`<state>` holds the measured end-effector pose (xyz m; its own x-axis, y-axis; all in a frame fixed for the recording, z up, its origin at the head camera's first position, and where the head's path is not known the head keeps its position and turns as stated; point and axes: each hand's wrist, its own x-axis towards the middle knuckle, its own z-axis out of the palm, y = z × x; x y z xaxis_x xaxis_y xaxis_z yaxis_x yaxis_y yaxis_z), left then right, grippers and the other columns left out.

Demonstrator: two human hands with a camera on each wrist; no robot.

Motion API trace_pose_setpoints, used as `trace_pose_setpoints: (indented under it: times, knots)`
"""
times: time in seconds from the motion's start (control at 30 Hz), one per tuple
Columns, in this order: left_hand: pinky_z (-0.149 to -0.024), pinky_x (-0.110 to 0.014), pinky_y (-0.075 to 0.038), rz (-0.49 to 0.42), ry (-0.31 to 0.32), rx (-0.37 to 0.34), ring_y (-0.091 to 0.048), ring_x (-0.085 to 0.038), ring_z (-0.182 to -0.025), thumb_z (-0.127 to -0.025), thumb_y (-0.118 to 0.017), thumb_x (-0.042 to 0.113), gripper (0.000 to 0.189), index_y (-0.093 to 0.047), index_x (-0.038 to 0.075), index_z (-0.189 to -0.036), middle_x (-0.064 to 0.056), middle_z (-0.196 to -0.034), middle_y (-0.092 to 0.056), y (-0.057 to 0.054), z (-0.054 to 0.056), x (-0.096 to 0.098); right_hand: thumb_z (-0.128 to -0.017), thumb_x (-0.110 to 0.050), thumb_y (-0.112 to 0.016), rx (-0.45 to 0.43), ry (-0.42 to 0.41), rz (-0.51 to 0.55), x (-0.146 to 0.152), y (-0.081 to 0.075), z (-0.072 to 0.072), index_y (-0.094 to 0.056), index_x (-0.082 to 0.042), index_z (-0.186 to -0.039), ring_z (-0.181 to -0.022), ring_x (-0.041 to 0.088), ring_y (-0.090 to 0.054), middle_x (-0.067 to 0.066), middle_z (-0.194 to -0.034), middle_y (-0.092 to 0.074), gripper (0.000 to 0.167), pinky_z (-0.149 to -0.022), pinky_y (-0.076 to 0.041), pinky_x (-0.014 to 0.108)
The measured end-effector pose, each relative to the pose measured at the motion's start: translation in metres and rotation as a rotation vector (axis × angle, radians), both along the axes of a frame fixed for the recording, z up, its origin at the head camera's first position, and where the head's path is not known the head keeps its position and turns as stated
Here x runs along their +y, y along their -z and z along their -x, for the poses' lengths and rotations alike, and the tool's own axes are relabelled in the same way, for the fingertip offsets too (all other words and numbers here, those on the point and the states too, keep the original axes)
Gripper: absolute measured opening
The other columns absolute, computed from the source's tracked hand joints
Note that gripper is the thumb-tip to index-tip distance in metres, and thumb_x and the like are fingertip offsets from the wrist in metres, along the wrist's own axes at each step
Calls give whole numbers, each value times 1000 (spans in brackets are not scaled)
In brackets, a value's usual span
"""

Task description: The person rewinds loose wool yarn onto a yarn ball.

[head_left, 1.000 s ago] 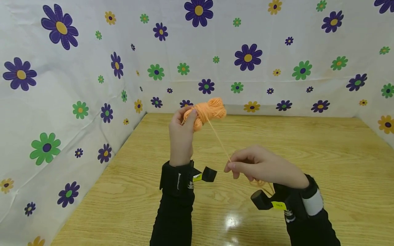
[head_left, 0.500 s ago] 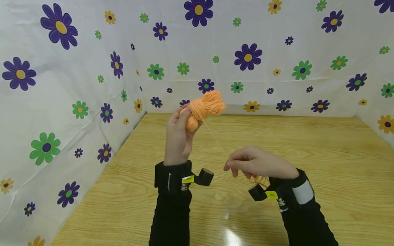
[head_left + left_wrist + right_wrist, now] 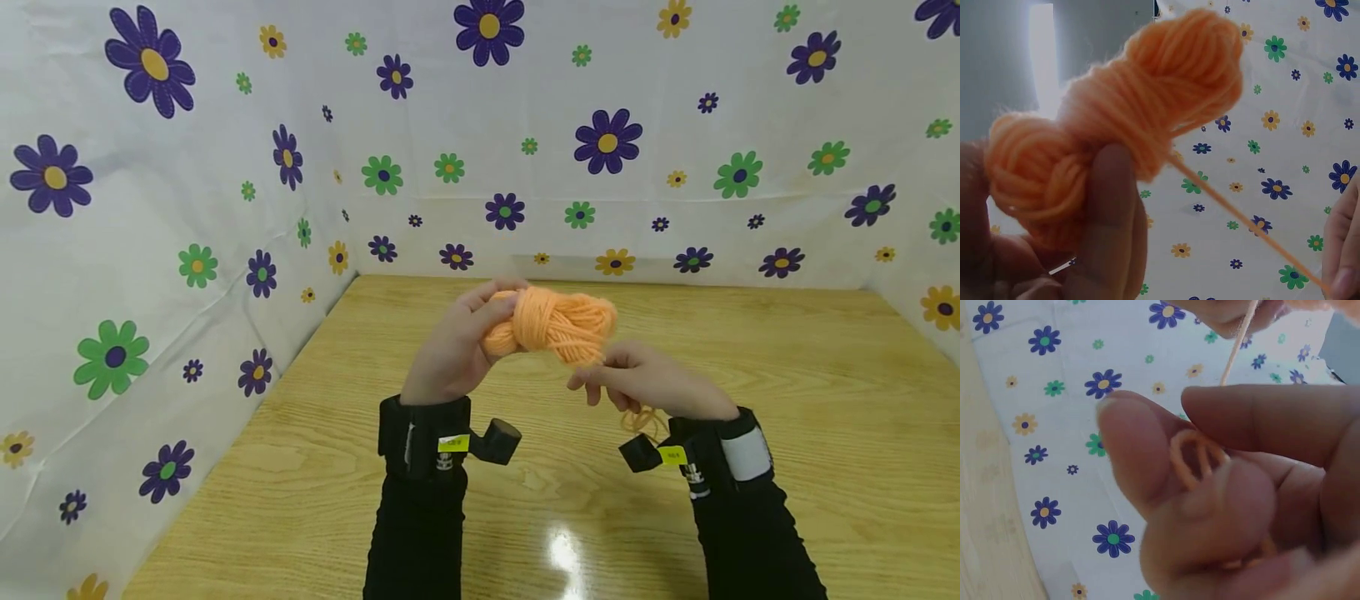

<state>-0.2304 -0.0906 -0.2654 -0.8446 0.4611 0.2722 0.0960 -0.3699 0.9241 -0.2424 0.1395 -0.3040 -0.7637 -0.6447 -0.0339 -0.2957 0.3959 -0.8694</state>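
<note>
My left hand (image 3: 457,346) grips one end of a skein of orange yarn (image 3: 566,323), banded round its middle by wraps of its own strand. In the left wrist view, fingers curl round the lower lobe of the skein (image 3: 1147,94). A taut strand (image 3: 1247,224) runs from its middle to my right hand (image 3: 652,379), whose fingers pinch it. Loose loops of yarn (image 3: 643,422) hang beneath the right hand. In the right wrist view, yarn loops (image 3: 1200,456) also pass between the curled fingers. Both hands are above the table, with the skein's free end close to the right fingertips.
A wood-grain table (image 3: 315,467) lies below both hands. White cloth with printed flowers (image 3: 525,100) stands behind it and along the left and right sides. Each wrist wears a black strap with a small camera mount (image 3: 498,442).
The left hand has swung the skein down and rightward, from slanting upward to nearly level. The right hand has shifted slightly up and right, still holding the strand; the gap between skein and hand has narrowed.
</note>
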Motion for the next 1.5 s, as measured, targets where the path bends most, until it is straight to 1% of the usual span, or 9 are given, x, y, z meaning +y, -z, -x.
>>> trace_pose_setpoints:
  times: [0.13,0.33,0.53,0.73,0.87,1.0,1.2,1.33,1.5]
  knots:
    - [-67,-23,-48,140,66,64,-54,-14,-75,-90,-46,8,18,-54,1,-105,-6,-92,-54,1,0,0,-97,-10,-39,-12,69,54,8,-1,1,-54,4,-90,-50,10,-38,3,-63,-46,22,-47,-36,25]
    - [-64,-24,-47,337,170,169,-52,-15,-74,-92,-46,5,22,-51,-9,-109,-7,-96,-52,0,-2,1,-99,-20,-42,56,116,55,13,-4,1,-60,3,-100,-49,10,-37,5,-70,-46,30,-45,-35,24]
    - [-62,-25,-47,494,216,233,-53,-16,-72,-93,-49,7,20,-55,-4,-109,-10,-94,-54,1,-3,3,-99,-21,-40,54,161,85,15,-7,-2,-62,4,-100,-48,10,-36,8,-72,-48,33,-44,-31,24]
    - [-59,-25,-47,648,169,282,-53,-15,-69,-93,-52,14,21,-58,3,-110,-9,-94,-55,3,-1,6,-99,-23,-42,64,206,142,17,-15,-10,-61,6,-101,-48,11,-36,6,-71,-47,34,-43,-30,25]
    - [-61,-26,-46,703,140,306,-53,-15,-72,-92,-54,16,21,-59,5,-109,-8,-96,-56,5,2,8,-98,-23,-44,80,204,185,18,-20,-15,-60,7,-99,-46,13,-35,6,-70,-49,34,-42,-29,27]
    - [-63,-26,-47,727,116,316,-53,-16,-75,-92,-56,17,21,-59,5,-109,-7,-99,-56,7,3,10,-98,-22,-44,93,191,222,17,-23,-21,-60,6,-97,-45,14,-33,5,-69,-51,33,-40,-28,29]
    - [-63,-26,-48,767,70,293,-53,-17,-74,-91,-56,20,23,-59,6,-109,-8,-100,-56,9,3,11,-98,-20,-45,111,177,249,15,-27,-30,-60,7,-97,-45,14,-33,5,-68,-51,31,-40,-28,31]
    - [-65,-27,-49,756,39,275,-54,-18,-76,-91,-55,20,22,-59,5,-108,-9,-100,-56,10,4,12,-98,-18,-46,137,150,257,11,-30,-35,-61,6,-96,-43,15,-33,2,-65,-50,29,-39,-29,31]
    - [-65,-27,-48,728,-44,236,-53,-19,-76,-91,-56,18,21,-59,4,-107,-10,-99,-55,10,4,13,-97,-18,-47,151,113,248,5,-32,-41,-62,4,-94,-44,16,-34,2,-63,-47,26,-40,-31,29]
